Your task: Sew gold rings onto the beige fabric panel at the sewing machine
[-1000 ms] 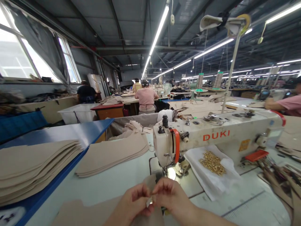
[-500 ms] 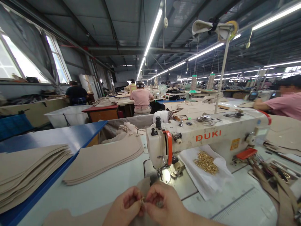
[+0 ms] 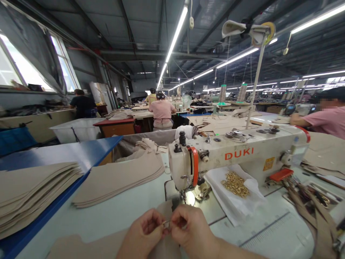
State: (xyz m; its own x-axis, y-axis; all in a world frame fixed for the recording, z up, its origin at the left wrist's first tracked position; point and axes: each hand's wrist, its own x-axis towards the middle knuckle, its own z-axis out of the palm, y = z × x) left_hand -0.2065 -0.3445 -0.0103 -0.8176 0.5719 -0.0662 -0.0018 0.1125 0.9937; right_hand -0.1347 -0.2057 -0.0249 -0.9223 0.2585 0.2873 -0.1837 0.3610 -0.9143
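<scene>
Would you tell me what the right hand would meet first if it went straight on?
The right hand points leftward; past the small metal piece both hands pinch, it would likely meet the left hand at once.

One view is given, taken from the person's head and aimed forward and slightly down. The left hand (image 3: 144, 234) and right hand (image 3: 192, 233) are seen very near at the bottom edge, the worktop (image 3: 118, 214) and sewing machine (image 3: 242, 155) just beyond, the hall (image 3: 129, 43) far behind.
</scene>
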